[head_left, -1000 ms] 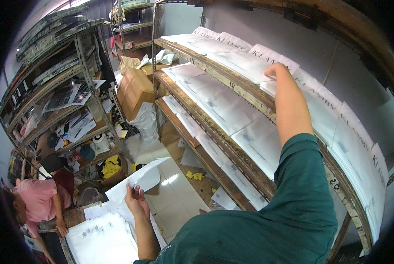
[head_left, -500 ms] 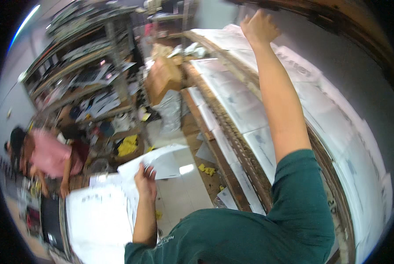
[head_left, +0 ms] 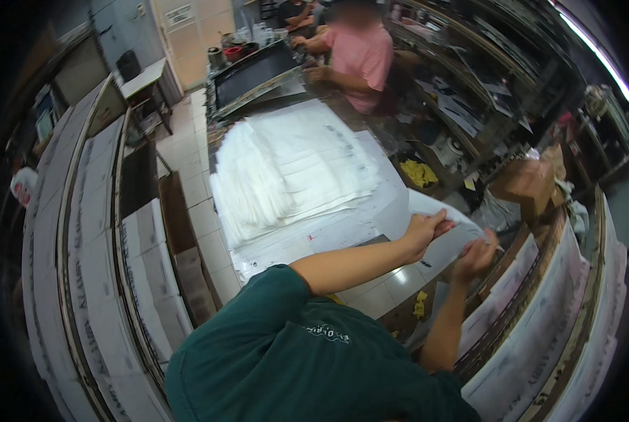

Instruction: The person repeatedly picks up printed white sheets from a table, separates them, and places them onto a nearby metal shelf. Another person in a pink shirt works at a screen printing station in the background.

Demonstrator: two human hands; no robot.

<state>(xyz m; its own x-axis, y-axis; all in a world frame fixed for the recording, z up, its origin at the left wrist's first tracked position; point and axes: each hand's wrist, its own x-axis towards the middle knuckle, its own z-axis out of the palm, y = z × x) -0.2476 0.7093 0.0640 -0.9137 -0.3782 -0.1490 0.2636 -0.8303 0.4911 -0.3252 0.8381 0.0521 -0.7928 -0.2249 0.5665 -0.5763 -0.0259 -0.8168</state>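
Observation:
Both of my hands are in front of me on the right, close together at a thin white sheet (head_left: 437,254). My left hand (head_left: 423,235) has its fingers closed on the sheet's upper part. Beside it, my right hand (head_left: 477,257) is curled at the sheet's right edge, fingers bent in around it. The sheet hangs over the floor between the table and the right rack, with a small dark print low on it. To the left, a thick fanned pile of white sheets (head_left: 286,169) lies on the table.
Sheet-covered slanted racks stand at my left (head_left: 93,246) and right (head_left: 539,337). Across the table a person in a pink shirt (head_left: 360,56) works by a dark framed screen (head_left: 255,79). A cardboard box (head_left: 524,188) and cluttered shelves (head_left: 462,91) are at the far right.
My view has swung left toward the table. My right hand has come down from over the right rack to the sheet beside my left hand, which has closed on it.

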